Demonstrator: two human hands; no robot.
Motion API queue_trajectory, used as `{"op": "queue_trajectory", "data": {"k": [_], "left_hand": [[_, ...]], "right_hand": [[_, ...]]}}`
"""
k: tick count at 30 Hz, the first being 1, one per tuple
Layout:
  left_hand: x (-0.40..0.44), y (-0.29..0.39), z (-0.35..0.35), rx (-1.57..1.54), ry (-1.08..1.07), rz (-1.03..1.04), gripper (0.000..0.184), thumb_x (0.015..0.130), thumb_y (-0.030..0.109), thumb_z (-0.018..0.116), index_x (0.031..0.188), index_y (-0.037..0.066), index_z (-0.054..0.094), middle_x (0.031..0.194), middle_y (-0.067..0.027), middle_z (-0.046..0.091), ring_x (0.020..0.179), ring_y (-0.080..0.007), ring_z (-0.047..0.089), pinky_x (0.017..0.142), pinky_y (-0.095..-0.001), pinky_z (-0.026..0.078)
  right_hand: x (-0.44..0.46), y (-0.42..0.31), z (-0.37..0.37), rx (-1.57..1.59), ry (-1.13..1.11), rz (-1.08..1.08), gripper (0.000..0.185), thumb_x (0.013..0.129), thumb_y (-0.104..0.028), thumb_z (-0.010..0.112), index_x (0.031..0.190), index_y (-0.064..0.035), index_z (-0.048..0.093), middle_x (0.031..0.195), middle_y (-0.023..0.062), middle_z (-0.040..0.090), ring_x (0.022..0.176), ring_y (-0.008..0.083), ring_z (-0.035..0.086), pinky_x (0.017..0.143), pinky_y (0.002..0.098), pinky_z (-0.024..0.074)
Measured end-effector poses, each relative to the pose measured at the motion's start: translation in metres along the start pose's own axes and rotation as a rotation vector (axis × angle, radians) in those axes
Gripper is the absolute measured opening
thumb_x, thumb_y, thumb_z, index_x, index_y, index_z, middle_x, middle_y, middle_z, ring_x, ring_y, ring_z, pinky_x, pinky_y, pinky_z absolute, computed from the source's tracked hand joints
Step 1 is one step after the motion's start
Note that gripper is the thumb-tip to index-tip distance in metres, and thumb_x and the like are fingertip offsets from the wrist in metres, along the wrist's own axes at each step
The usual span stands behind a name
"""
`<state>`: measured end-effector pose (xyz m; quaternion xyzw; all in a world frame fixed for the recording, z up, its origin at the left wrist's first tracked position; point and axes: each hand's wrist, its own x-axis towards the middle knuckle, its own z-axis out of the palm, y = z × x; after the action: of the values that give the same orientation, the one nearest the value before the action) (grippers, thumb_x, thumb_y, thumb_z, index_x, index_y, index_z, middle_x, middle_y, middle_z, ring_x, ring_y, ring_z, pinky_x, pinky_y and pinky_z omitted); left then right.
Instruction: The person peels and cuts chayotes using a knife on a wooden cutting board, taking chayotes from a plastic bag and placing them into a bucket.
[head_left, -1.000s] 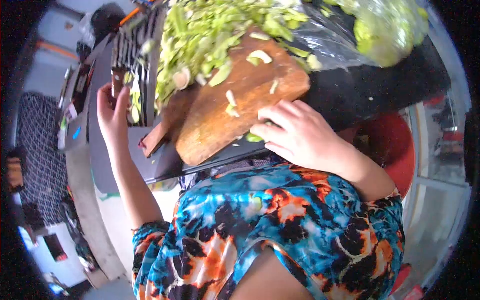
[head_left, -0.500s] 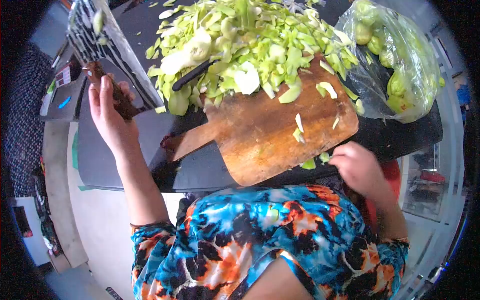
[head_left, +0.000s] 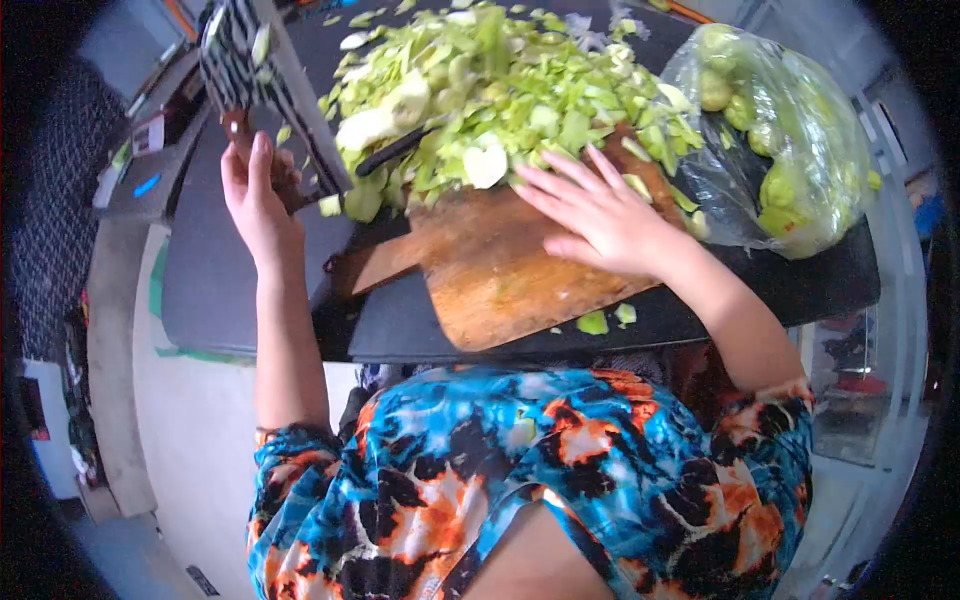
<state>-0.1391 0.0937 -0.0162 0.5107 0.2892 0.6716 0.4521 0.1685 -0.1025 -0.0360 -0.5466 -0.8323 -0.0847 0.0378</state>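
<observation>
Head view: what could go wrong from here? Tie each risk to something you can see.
1. The left hand holds a broad-bladed knife; if it swung across, it might cut the bare right hand spread over the cutting board.
2. A black handle lies in the green heap, its far end hidden; if that is sharp, it could cut someone.
3. Green scraps near the table edge might get brushed off.

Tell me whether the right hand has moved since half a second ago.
Yes: against the cutting board, the right hand has gone from just off its near edge to over it, forward and leftward.
</observation>
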Motion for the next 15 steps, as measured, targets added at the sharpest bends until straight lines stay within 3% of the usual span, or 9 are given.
{"op": "queue_trajectory", "data": {"k": [3, 6, 8, 9, 11, 12, 13, 15], "left_hand": [[-0.007, -0.004, 0.017, 0.074, 0.033, 0.029, 0.022, 0.090, 0.018, 0.064, 0.106, 0.007, 0.055, 0.076, 0.0012, 0.054, 0.064, -0.0066, 0.051, 0.055, -0.0216, 0.039], [-0.019, 0.002, 0.024, 0.065, -0.013, -0.058, 0.021, 0.091, 0.018, 0.062, 0.108, 0.008, 0.054, 0.072, 0.0033, 0.053, 0.057, -0.0055, 0.047, 0.051, -0.0201, 0.035], [-0.032, 0.015, 0.042, 0.107, 0.000, -0.064, 0.020, 0.092, 0.017, 0.061, 0.109, 0.008, 0.053, 0.074, 0.0027, 0.054, 0.061, -0.0059, 0.049, 0.054, -0.0204, 0.037], [-0.033, 0.019, 0.054, 0.094, -0.023, -0.057, 0.020, 0.092, 0.017, 0.061, 0.108, 0.008, 0.053, 0.075, 0.0023, 0.055, 0.062, -0.0061, 0.050, 0.055, -0.0206, 0.038], [-0.032, 0.029, 0.072, 0.077, -0.054, -0.057, 0.019, 0.092, 0.017, 0.060, 0.108, 0.008, 0.054, 0.077, 0.0013, 0.056, 0.065, -0.0065, 0.052, 0.059, -0.0209, 0.041], [-0.030, 0.031, 0.077, 0.091, -0.112, -0.108, 0.023, 0.093, 0.017, 0.060, 0.112, 0.007, 0.054, 0.086, -0.0020, 0.061, 0.071, -0.0074, 0.055, 0.063, -0.0219, 0.043], [-0.030, 0.035, 0.093, 0.067, -0.144, -0.102, 0.026, 0.093, 0.017, 0.060, 0.115, 0.006, 0.054, 0.091, -0.0036, 0.063, 0.073, -0.0076, 0.055, 0.064, -0.0220, 0.044], [-0.027, 0.033, 0.120, 0.014, -0.207, -0.107, 0.032, 0.092, 0.017, 0.060, 0.121, 0.004, 0.053, 0.102, -0.0069, 0.066, 0.077, -0.0083, 0.056, 0.067, -0.0221, 0.045]], "right_hand": [[0.033, 0.054, 0.021, -0.272, 0.194, 0.195, 0.055, 0.093, -0.045, 0.049, 0.140, -0.0148, 0.044, 0.151, 0.0046, 0.033, 0.141, 0.0251, 0.025, 0.115, 0.0542, 0.0152], [0.045, 0.076, 0.012, -0.058, 0.434, 0.354, 0.054, 0.093, -0.045, 0.051, 0.136, -0.0128, 0.048, 0.147, 0.0085, 0.037, 0.139, 0.0285, 0.027, 0.114, 0.0533, 0.0185], [0.036, 0.076, -0.011, 0.154, 0.547, 0.319, 0.052, 0.092, -0.044, 0.053, 0.132, -0.0111, 0.052, 0.143, 0.0112, 0.040, 0.136, 0.0318, 0.030, 0.113, 0.0518, 0.0211], [0.036, 0.084, -0.010, 0.068, 0.705, 0.279, 0.042, 0.091, -0.042, 0.056, 0.115, -0.0091, 0.064, 0.129, 0.0117, 0.053, 0.123, 0.0299, 0.047, 0.105, 0.0453, 0.0354], [0.015, 0.093, -0.039, 0.304, 0.577, 0.421, 0.037, 0.091, -0.041, 0.056, 0.104, -0.0086, 0.067, 0.116, 0.0117, 0.060, 0.110, 0.0290, 0.056, 0.096, 0.0416, 0.0430], [0.003, 0.100, -0.046, 0.420, 0.514, 0.483, 0.036, 0.090, -0.041, 0.057, 0.098, -0.0083, 0.069, 0.109, 0.0117, 0.063, 0.104, 0.0286, 0.060, 0.091, 0.0397, 0.0467], [-0.007, 0.112, -0.041, 0.428, 0.552, 0.588, 0.038, 0.089, -0.042, 0.057, 0.089, -0.0058, 0.069, 0.091, 0.0132, 0.067, 0.087, 0.0307, 0.065, 0.078, 0.0398, 0.0508], [-0.035, 0.146, -0.034, 0.588, 0.300, 0.864, 0.043, 0.088, -0.044, 0.057, 0.092, -0.0024, 0.067, 0.085, 0.0179, 0.068, 0.080, 0.0343, 0.065, 0.074, 0.0429, 0.0505]]}}
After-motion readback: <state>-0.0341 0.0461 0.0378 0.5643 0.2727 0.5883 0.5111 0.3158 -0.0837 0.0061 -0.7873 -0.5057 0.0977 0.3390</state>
